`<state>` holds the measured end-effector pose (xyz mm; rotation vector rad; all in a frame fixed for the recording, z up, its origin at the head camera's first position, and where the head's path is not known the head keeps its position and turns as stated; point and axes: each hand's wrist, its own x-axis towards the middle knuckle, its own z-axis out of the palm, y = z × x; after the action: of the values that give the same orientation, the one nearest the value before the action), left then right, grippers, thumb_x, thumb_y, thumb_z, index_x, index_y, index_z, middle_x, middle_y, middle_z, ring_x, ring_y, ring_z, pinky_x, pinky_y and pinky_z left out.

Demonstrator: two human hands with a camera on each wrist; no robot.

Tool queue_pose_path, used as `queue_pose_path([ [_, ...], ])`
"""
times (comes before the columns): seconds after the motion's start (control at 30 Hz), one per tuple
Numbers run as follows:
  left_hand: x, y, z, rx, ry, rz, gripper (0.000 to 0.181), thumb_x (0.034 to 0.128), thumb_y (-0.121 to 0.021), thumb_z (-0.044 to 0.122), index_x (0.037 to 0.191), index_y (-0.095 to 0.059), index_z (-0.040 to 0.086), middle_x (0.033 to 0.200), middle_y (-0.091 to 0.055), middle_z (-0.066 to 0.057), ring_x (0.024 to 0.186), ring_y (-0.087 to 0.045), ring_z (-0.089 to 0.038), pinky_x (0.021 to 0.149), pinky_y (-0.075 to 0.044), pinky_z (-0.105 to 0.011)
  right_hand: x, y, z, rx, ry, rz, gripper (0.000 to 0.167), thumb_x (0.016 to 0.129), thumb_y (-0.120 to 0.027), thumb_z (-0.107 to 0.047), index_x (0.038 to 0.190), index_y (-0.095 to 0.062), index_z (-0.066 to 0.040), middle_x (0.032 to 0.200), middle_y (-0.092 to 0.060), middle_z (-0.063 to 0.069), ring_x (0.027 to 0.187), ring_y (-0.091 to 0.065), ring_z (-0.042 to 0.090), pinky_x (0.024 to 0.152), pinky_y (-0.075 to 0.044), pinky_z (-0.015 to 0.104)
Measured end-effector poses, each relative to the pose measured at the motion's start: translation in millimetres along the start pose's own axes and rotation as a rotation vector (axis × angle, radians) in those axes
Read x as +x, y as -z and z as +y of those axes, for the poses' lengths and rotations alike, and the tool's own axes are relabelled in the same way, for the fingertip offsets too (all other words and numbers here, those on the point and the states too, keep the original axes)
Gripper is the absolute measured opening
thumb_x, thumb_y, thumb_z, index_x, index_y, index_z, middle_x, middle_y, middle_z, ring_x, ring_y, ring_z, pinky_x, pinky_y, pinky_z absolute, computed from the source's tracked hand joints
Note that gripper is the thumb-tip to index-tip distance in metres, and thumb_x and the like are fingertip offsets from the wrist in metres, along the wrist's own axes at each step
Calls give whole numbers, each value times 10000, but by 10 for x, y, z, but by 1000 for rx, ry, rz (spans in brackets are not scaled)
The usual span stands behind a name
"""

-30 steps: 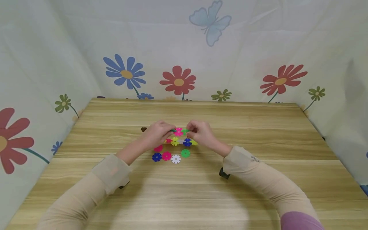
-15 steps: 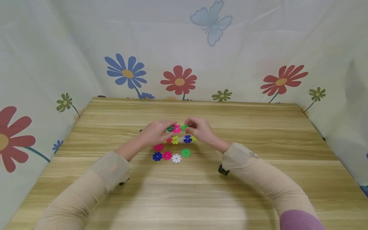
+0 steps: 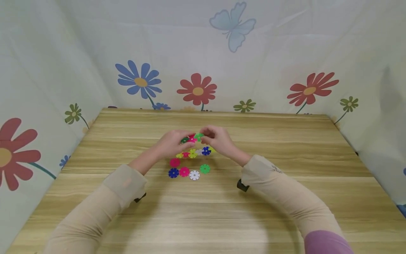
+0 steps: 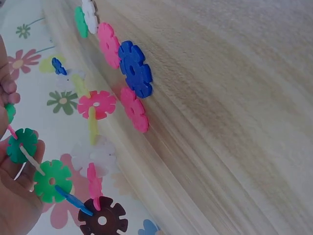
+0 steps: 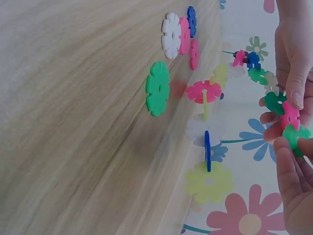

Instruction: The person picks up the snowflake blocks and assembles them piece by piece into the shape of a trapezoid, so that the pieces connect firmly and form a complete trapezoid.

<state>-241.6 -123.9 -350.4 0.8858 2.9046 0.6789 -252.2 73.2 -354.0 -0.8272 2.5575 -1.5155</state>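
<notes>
A chain of interlocked, notched plastic snowflake discs hangs between the hands above the table. My left hand (image 3: 172, 144) holds it near a dark green disc (image 4: 22, 146) and a pink disc (image 5: 290, 115). My right hand (image 3: 219, 141) pinches the bright green disc (image 5: 296, 138) at the chain's end. In the left wrist view the chain runs down through another green disc (image 4: 52, 181) to a brown disc (image 4: 103, 218). From there it turns back through clear, yellow and pink discs (image 4: 97, 105). A blue disc (image 5: 208, 151) and a yellow disc (image 5: 210, 182) sit toward its other end.
Loose discs lie on the wood-grain table (image 3: 203, 218) nearer the body: blue (image 3: 173, 173), pink (image 3: 184, 171), another pink (image 3: 174, 162), white (image 3: 194, 175) and green (image 3: 205, 168). A flower-printed curtain (image 3: 263, 70) stands behind the table.
Both hands have shifted slightly up and away in the head view, carrying the held part of the chain. The brown disc has gone out of sight there. The loose discs stay put.
</notes>
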Motion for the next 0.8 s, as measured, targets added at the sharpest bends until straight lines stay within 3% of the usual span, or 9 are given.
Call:
queue_pose_path([
  [0.2, 4, 23, -76, -52, 75, 5, 515, 871, -498, 413, 1280, -468, 102, 1262, -522, -91, 1160, -486, -257, 947, -411, -415, -10, 29, 35, 8, -49, -6, 225, 837, -569, -33, 1060, -567, -6, 919, -635, 165, 746, -624, 217, 652, -524, 244],
  [0.47, -41, 71, -206, -104, 141, 20, 517, 874, -516, 383, 1294, -450, 88, 1278, -503, -118, 1162, -476, -276, 954, -400, -428, -75, 87, 137, 3, -61, -32, 195, 816, -583, -2, 1008, -582, 34, 866, -624, 173, 698, -616, 234, 608, -515, 240],
  [0.63, -90, 100, -261, -113, 151, 35, 534, 881, -506, 378, 1302, -430, 59, 1225, -540, -138, 1087, -522, -274, 891, -448, -423, -115, 111, 200, -12, -58, -112, 155, 801, -594, 22, 946, -598, 76, 823, -613, 178, 640, -593, 180, 582, -508, 244],
  [0.8, -121, 120, -290, -134, 147, 49, 505, 890, -510, 326, 1290, -433, 27, 1148, -582, -137, 1048, -543, -263, 865, -466, -416, -153, 112, 253, -46, -83, -228, 178, 795, -600, 20, 963, -598, 78, 830, -611, 159, 706, -592, 210, 617, -504, 252],
])
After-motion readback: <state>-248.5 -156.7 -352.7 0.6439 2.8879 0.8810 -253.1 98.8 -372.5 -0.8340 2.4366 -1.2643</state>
